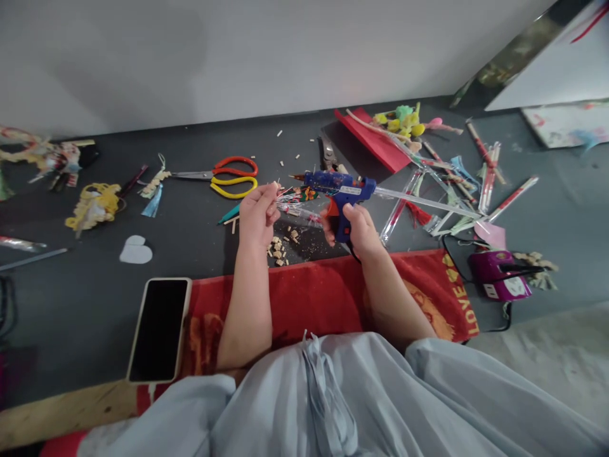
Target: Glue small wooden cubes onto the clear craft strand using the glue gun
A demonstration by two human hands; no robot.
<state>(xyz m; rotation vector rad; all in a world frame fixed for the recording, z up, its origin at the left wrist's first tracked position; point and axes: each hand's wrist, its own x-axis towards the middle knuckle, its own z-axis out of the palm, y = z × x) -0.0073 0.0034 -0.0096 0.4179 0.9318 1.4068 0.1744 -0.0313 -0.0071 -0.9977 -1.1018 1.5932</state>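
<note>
My right hand [358,230] is wrapped round the handle of a blue hot glue gun [328,183], its tip aimed left toward my other hand. A long clear glue stick [423,202] sticks out of the gun's back. My left hand [259,212] is closed in a pinch on a small pale piece [278,185], too small to name, just left of the gun's nozzle. Under and beside the hands lie small wooden bits [279,249] and a bundle of thin white strands [292,208]. Scissors [233,178] with orange and yellow handles lie left of them.
A phone [159,330] lies at front left, near a white heart-shaped cutout [136,250]. A red towel [314,295] covers the table's front edge. Pliers [327,152], red paper [375,143] and wrapped sticks [490,174] lie behind and right. A purple box [499,275] with a black cord stands right.
</note>
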